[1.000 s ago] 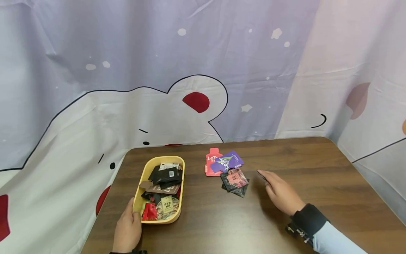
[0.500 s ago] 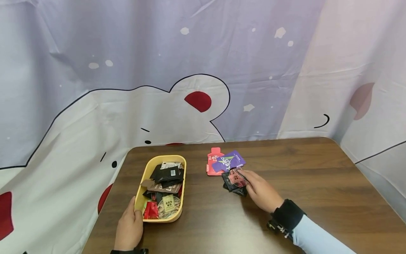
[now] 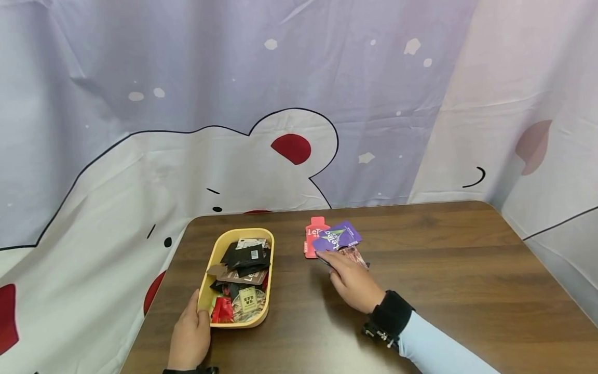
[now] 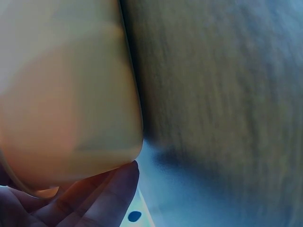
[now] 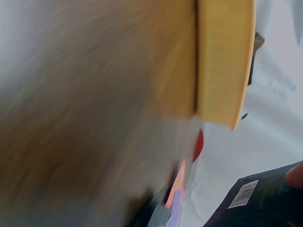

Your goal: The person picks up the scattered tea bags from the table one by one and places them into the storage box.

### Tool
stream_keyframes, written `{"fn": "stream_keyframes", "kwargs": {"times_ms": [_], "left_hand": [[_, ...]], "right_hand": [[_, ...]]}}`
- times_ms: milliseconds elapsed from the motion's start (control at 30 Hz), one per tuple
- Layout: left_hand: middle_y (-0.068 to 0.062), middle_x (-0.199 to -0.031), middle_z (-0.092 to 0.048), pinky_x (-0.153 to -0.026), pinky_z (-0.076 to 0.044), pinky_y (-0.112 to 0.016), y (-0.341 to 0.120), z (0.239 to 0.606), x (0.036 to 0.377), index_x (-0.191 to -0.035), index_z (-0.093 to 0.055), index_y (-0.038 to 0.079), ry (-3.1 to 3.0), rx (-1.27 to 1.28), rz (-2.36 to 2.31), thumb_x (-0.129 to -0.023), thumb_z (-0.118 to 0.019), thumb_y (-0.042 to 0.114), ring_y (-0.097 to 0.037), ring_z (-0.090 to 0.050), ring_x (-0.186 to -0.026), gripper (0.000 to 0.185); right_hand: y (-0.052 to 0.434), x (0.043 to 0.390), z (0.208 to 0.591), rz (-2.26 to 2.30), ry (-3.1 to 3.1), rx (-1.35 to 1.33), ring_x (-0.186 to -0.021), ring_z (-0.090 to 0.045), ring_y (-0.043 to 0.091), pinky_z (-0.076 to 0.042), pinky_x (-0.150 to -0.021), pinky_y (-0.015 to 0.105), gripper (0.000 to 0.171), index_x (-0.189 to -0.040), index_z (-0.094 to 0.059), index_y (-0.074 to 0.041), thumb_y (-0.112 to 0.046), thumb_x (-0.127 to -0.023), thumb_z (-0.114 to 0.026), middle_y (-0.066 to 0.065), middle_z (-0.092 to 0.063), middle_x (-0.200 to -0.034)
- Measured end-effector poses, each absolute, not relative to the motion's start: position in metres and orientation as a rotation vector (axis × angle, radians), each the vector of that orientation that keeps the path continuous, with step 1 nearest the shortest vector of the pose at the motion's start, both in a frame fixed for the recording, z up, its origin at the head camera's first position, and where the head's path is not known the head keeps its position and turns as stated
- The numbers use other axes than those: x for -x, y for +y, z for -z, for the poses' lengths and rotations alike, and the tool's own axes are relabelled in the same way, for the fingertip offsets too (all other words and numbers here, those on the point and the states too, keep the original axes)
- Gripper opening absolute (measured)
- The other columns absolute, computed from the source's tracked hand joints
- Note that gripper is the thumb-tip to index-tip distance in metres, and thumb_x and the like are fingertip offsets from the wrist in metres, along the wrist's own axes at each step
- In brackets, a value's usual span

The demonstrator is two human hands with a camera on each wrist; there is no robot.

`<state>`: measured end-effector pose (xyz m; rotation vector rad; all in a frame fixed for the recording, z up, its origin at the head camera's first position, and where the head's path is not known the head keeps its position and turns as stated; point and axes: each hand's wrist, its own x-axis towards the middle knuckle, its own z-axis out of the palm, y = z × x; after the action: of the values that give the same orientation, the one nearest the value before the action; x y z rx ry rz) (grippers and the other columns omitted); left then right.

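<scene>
My left hand [image 3: 195,318] grips the near left corner of a yellow tray [image 3: 269,291] full of small snack packets, thumb on its rim; the left wrist view shows fingers [image 4: 109,194] curled under the tray [image 4: 66,94]. My right hand [image 3: 334,265] lies over a small pile of packets at the table's middle and pinches a black packet [image 5: 255,198] with a barcode, whose edge [image 3: 323,258] peeks out at the fingertips. Just beyond it lie a red pouch [image 3: 312,234] and a purple pouch [image 3: 338,236]. A dark packet with a pink label [image 3: 358,256] shows behind the hand.
The brown wooden table [image 3: 444,259] stands against a cartoon-printed curtain [image 3: 280,130] on the far and right sides. The yellow tray [image 5: 222,61] appears blurred in the right wrist view. The table's left edge runs close beside the tray.
My right hand moved left from the bare table onto the dark packets and took hold of one, covering most of the pile. The left hand and tray stayed put.
</scene>
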<state>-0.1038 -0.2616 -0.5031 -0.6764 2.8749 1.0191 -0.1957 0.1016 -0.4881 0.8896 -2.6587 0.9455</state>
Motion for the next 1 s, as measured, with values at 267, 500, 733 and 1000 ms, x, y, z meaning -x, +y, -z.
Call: {"fn": "stream_keyframes", "kwargs": {"times_ms": [267,500,733,1000], "left_hand": [[-0.037,-0.15,-0.041,-0.107,-0.041,-0.068,-0.263,0.504,0.103,-0.16,-0.017,-0.002,2.89,0.662,-1.021,-0.104,-0.03,0.012,-0.052,-0.047,-0.135,0.059],[-0.036,-0.151,-0.04,-0.108,-0.041,-0.067,-0.261,0.505,0.104,-0.16,-0.017,-0.001,2.875,0.682,-1.031,-0.104,-0.03,0.011,-0.051,-0.047,-0.136,0.059],[-0.036,-0.151,-0.04,-0.109,-0.04,-0.067,-0.26,0.504,0.104,-0.16,-0.017,-0.001,2.869,0.684,-1.036,-0.105,-0.03,0.011,-0.051,-0.046,-0.136,0.059],[-0.036,-0.151,-0.04,-0.109,-0.04,-0.067,-0.259,0.504,0.105,-0.16,-0.017,-0.001,2.868,0.696,-1.035,-0.105,-0.031,0.011,-0.052,-0.046,-0.136,0.059]], "right_hand": [[0.07,0.193,0.479,-1.027,-2.62,-0.98,-0.133,-0.058,0.02,-0.049,-0.11,0.043,0.046,-0.148,-0.053,-0.016,-0.011,-0.102,-0.052,0.005,-0.061,-0.143],[0.048,0.192,0.474,-1.087,-2.592,-1.035,-0.132,-0.058,0.014,-0.05,-0.11,0.038,0.045,-0.147,-0.053,-0.018,-0.011,-0.103,-0.05,0.001,-0.06,-0.143],[0.029,0.19,0.472,-1.168,-2.585,-1.072,-0.129,-0.059,0.01,-0.05,-0.11,0.034,0.044,-0.146,-0.054,-0.019,-0.011,-0.103,-0.05,-0.002,-0.061,-0.142],[0.013,0.184,0.466,-1.267,-2.549,-1.097,-0.128,-0.059,0.009,-0.051,-0.108,0.034,0.042,-0.145,-0.056,-0.021,-0.014,-0.104,-0.049,-0.003,-0.061,-0.141]]}}
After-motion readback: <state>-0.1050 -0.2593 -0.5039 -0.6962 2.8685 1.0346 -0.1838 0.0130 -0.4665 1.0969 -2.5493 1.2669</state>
